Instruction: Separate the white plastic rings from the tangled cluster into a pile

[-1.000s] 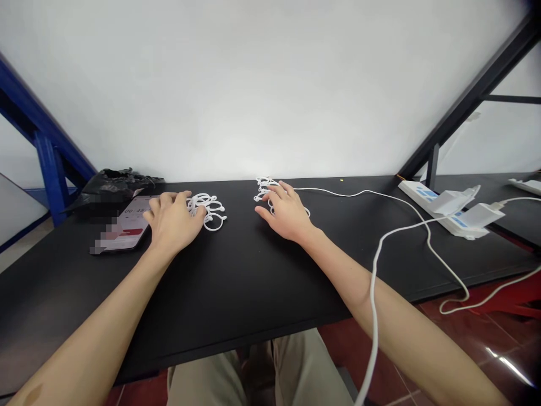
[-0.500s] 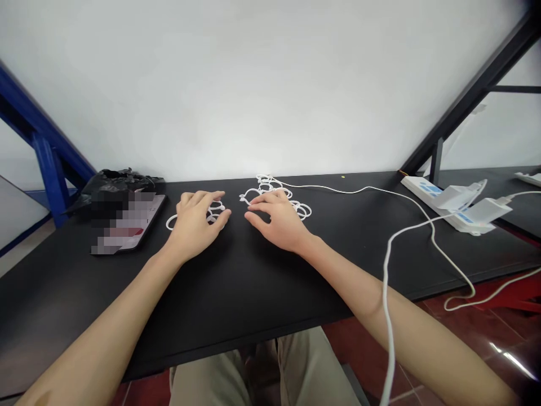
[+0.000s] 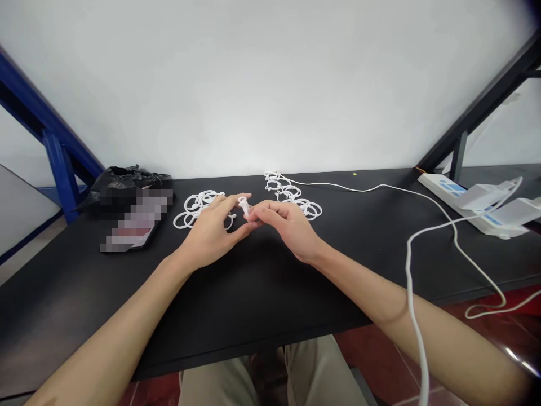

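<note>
My left hand (image 3: 213, 231) and my right hand (image 3: 287, 224) meet at the middle of the black table (image 3: 253, 293). Between their fingertips they pinch a small white plastic ring (image 3: 244, 206), held just above the tabletop. A heap of white rings (image 3: 198, 206) lies just behind my left hand. Another heap of white rings (image 3: 296, 197) lies behind my right hand.
A blurred phone (image 3: 133, 223) and a black plastic bag (image 3: 122, 177) sit at the left. A white cable (image 3: 422, 225) runs from the far rings across the table to a white power strip with adapters (image 3: 477, 203) at the right. Blue and black frames flank the table.
Both hands have come off the two heaps and drawn together at the middle, lifting one white ring between their fingertips. The view has shifted slightly to the left.
</note>
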